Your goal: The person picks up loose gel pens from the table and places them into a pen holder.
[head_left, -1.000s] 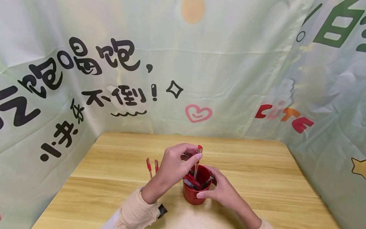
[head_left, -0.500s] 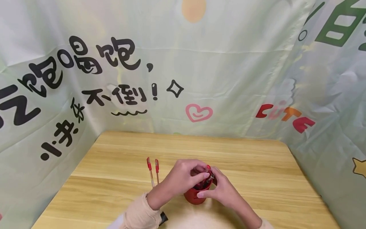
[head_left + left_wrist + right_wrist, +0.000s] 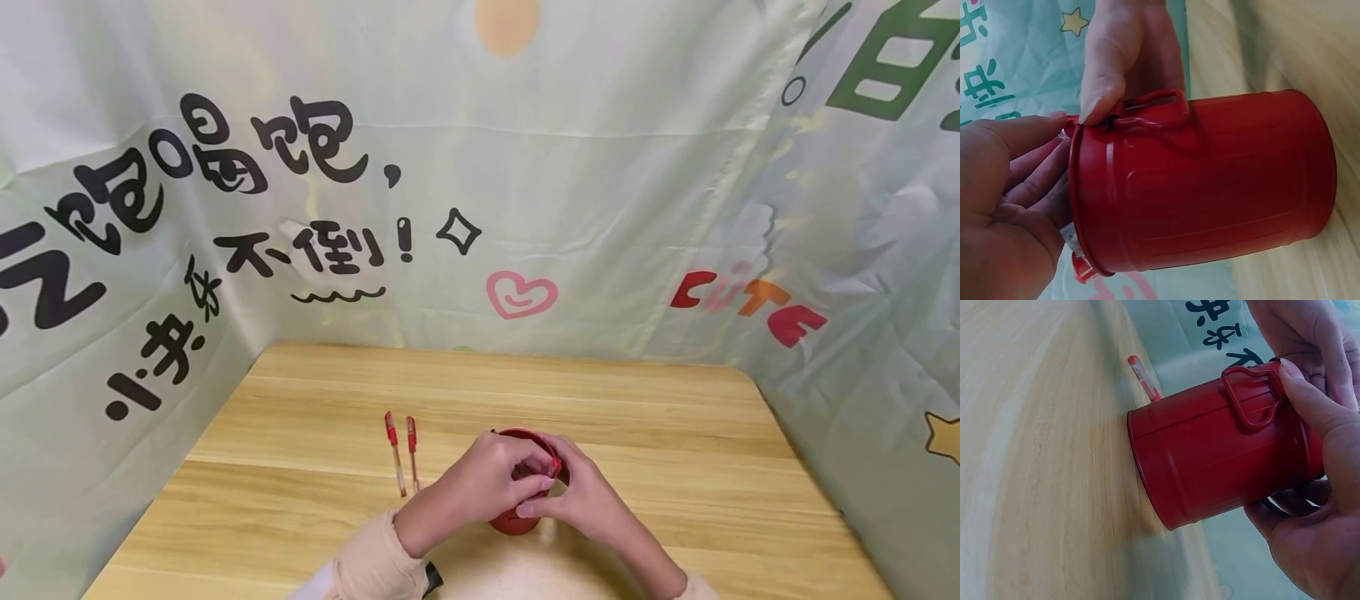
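A red metal cup [image 3: 513, 523] with wire handles stands on the table. My right hand [image 3: 588, 492] grips it near the rim, thumb on the near side and fingers round the far side. Over the mouth, my left hand [image 3: 483, 479] pinches a pen by its red cap [image 3: 556, 468]; the pen's lower part is hidden in the cup. In the left wrist view, the cup's wall [image 3: 1210, 181] lies between the hands, and another red cap [image 3: 1082, 269] shows past the rim. My left arm hides part of the cup's contents in the head view.
Two red-capped pens [image 3: 395, 454] lie side by side on the wooden table [image 3: 660, 417], left of the cup. A small black object [image 3: 432, 578] shows beside my left sleeve. Printed cloth [image 3: 600, 208] surrounds the table's back and sides.
My left hand has moved down and to the right, lowering the red-capped pen from above the cup into it. The right hand keeps its hold on the cup.
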Motion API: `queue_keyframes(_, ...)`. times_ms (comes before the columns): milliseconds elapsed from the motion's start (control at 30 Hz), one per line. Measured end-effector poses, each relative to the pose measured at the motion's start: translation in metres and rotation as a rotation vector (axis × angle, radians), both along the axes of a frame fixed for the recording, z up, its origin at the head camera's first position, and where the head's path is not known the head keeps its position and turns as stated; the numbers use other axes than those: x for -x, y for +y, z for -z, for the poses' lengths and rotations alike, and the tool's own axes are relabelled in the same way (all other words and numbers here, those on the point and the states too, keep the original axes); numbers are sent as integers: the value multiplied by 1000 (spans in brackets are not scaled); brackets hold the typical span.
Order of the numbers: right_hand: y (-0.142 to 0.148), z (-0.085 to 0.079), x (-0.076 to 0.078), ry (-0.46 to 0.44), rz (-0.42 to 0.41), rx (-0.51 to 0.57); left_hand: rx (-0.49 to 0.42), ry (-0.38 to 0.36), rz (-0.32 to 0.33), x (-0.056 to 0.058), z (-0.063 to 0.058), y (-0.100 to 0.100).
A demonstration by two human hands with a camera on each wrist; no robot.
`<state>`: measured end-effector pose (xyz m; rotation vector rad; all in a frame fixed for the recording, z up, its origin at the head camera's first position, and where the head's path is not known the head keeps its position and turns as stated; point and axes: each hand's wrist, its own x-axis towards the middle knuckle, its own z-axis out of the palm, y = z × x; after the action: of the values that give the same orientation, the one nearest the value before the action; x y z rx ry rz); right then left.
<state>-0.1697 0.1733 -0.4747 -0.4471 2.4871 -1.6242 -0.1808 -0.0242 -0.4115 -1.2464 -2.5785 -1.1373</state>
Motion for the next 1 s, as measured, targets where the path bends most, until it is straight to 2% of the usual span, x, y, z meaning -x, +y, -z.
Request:
queue_keyframes(433,0,0,0,-16,-7,22,115,71,-34,3,7,4)
queue_keyframes(667,0,1,1,-16,-12,15,181,165,-53,1,6,5)
queue_keyframes(767,1,1,1,-9,-18,12,211,180,-56,-1,4,5)
queue_keyframes(1000,1,1,1,11,-29,13,229,158,-54,-3,-1,4)
